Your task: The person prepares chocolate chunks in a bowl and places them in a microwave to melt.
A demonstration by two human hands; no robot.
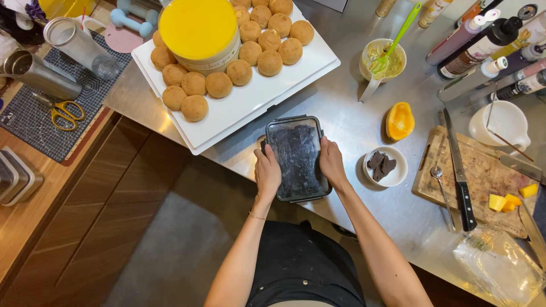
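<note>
Two bare hands clasp one clear rectangular container [297, 157] by its long sides: the left hand [267, 173] presses flat against its left wall, fingers pointing up along the edge, and the right hand [331, 163] does the same against the right wall, so each grip is closed on the container rather than slack. The container, with a dark rim and a lid on top, shows dark brown chunks through the lid, and it rests on the steel bench [352, 122] close to the front edge, right before the person's body. Just beside the right hand stands a small white bowl [387, 167] with a few dark brown pieces in it. Above that bowl lies a halved orange fruit [400, 120], and farther right is a wooden cutting board [483, 176] carrying a long knife [458, 173], a spoon [441, 190] and some yellow fruit cubes [505, 201]. Up and to the left of the container, a white tray [244, 105] holds many round golden buns [219, 84] set around a yellow-lidded round tub [198, 31]. Near the top, a cup [382, 61] of pale cream holds a green spatula [398, 37].
</note>
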